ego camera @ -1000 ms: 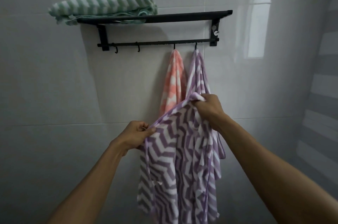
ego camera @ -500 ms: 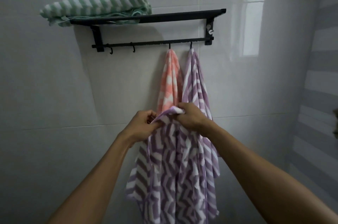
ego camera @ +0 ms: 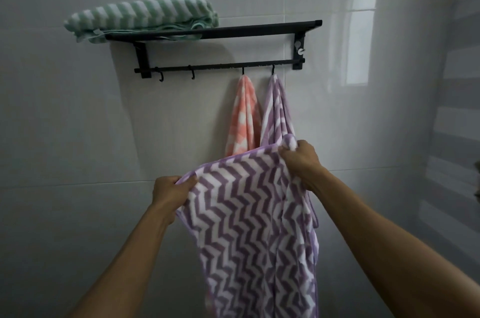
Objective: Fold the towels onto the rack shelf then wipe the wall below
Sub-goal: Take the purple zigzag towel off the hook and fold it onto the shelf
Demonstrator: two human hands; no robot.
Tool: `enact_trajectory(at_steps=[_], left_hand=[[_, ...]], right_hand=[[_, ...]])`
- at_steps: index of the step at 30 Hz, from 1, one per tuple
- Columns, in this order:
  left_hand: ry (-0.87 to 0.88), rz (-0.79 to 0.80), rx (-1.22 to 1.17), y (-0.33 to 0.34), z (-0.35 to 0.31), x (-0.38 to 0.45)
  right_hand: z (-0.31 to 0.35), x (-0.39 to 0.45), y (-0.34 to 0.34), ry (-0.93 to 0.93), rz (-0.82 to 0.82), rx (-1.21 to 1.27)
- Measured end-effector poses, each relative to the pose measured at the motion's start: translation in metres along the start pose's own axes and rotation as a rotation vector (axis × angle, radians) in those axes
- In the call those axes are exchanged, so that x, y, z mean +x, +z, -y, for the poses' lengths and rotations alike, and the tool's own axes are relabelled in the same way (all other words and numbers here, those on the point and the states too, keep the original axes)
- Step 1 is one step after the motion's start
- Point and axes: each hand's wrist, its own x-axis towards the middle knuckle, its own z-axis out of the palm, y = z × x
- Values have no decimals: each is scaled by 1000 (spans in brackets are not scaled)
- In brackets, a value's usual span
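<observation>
Where hands (ego camera: 171, 191) grip, purple towel (ego camera: 249, 214) hides fingers — hem cropped.

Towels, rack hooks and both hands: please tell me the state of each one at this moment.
Purple towel: spread open between both hands, hanging down.
Second purple towel: hanging from a hook.
Pink towel: hanging from a hook.
Green towel: folded, lying on the rack shelf.
Two left hooks: bare.
Left hand: grips one towel corner.
Right hand: grips the other corner.
</observation>
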Motion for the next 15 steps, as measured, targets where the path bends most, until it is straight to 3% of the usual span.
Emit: enact_trajectory(at_steps=[3, 7, 15], left_hand=[[-113, 28, -222, 12, -16, -6], [-153, 144, -367, 28, -33, -13], [-43, 469, -325, 59, -53, -38]], right_hand=[[-1, -6, 3, 75, -110, 7], [9, -21, 16, 17, -165, 55], [23, -54, 49, 38, 67, 218]])
